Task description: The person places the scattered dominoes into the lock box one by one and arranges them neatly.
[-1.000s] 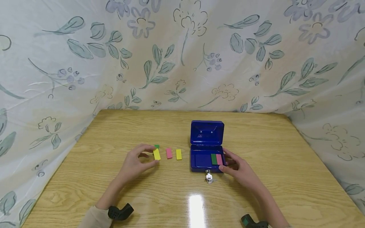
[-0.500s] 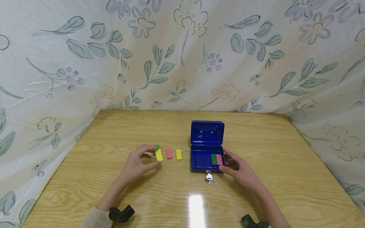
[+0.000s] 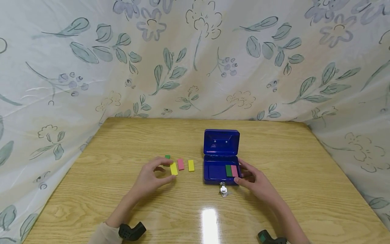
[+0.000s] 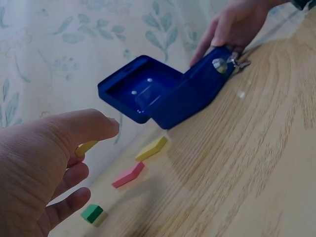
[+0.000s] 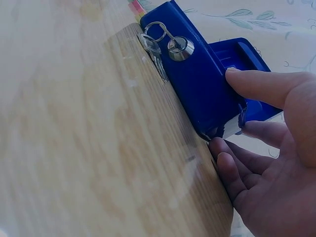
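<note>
My left hand pinches a small yellow block between thumb and fingertips, over the left-middle of the table. In the left wrist view the thumb hides most of that block. Just beyond the hand lies a green block, partly covered by the fingers in the head view. A pink block and a second yellow block lie to its right. My right hand holds the right wall of a blue metal cash box, thumb on the rim. Inside, a green block and a pink block lie side by side.
The box's lid is tipped back. Keys on a ring hang from the round lock on its front wall. A floral cloth hangs behind the wooden table.
My left hand has moved slightly right and nearer with the yellow block, drawing away from the green block on the table. The right hand and the box have stayed put.
</note>
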Demonstrator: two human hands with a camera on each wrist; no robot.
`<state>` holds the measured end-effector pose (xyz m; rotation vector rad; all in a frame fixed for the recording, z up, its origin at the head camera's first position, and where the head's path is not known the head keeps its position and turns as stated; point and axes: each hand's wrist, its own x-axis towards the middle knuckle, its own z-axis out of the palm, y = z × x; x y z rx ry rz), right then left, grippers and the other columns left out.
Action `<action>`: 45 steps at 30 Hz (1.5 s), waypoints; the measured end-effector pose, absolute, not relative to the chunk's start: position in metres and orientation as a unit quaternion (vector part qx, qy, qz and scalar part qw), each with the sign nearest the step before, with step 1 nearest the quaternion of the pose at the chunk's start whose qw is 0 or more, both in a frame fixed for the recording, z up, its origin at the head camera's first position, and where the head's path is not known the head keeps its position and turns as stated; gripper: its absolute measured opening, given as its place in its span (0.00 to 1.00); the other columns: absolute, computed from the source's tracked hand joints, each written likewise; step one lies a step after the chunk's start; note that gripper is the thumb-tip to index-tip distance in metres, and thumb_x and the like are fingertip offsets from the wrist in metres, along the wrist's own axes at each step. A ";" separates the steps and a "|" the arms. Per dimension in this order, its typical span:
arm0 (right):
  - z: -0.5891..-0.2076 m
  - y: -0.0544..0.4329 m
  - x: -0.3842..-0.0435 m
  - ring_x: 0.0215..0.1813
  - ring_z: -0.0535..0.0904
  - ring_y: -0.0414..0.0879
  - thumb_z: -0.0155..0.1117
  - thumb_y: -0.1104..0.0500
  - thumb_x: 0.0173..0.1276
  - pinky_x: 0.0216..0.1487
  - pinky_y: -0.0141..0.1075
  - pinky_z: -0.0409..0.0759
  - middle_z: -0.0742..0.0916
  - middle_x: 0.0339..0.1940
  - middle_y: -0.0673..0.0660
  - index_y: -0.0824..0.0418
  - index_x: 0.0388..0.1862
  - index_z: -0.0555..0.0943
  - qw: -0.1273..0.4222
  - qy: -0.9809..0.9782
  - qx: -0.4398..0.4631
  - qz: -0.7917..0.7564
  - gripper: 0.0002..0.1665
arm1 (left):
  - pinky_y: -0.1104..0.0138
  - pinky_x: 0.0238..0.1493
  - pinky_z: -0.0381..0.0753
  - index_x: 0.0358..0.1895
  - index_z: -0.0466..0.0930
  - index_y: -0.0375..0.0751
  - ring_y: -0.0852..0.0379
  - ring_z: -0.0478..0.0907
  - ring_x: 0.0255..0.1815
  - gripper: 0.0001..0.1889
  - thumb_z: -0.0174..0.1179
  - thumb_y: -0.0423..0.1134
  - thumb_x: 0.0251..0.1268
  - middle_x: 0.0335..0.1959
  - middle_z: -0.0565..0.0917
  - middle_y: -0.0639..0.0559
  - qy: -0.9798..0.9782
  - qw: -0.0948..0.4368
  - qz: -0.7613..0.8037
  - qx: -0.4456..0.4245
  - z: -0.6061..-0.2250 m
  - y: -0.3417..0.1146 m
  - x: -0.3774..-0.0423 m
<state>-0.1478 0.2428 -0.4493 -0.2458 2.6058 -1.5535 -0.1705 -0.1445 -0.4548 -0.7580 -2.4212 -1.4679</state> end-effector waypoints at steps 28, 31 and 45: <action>-0.447 0.241 -0.146 0.52 0.76 0.55 0.69 0.52 0.67 0.50 0.42 0.76 0.75 0.65 0.64 0.52 0.77 0.63 0.059 0.849 -0.074 -0.520 0.43 | 0.45 0.45 0.80 0.49 0.81 0.31 0.42 0.78 0.50 0.20 0.74 0.26 0.50 0.47 0.81 0.40 -0.815 0.090 -0.516 -0.248 -0.422 -0.124 -0.147; -0.447 0.241 -0.146 0.51 0.77 0.55 0.69 0.52 0.67 0.49 0.42 0.76 0.75 0.65 0.64 0.52 0.77 0.63 0.061 0.848 -0.076 -0.521 0.42 | 0.45 0.45 0.80 0.49 0.81 0.31 0.40 0.78 0.50 0.20 0.74 0.26 0.50 0.47 0.81 0.40 -0.814 0.088 -0.518 -0.247 -0.422 -0.124 -0.147; -0.450 0.243 -0.148 0.54 0.76 0.55 0.68 0.49 0.68 0.51 0.43 0.76 0.73 0.68 0.64 0.50 0.78 0.61 0.065 0.854 -0.072 -0.511 0.44 | 0.48 0.46 0.81 0.50 0.81 0.35 0.43 0.78 0.50 0.20 0.75 0.31 0.52 0.47 0.82 0.44 -0.812 0.091 -0.520 -0.250 -0.436 -0.127 -0.156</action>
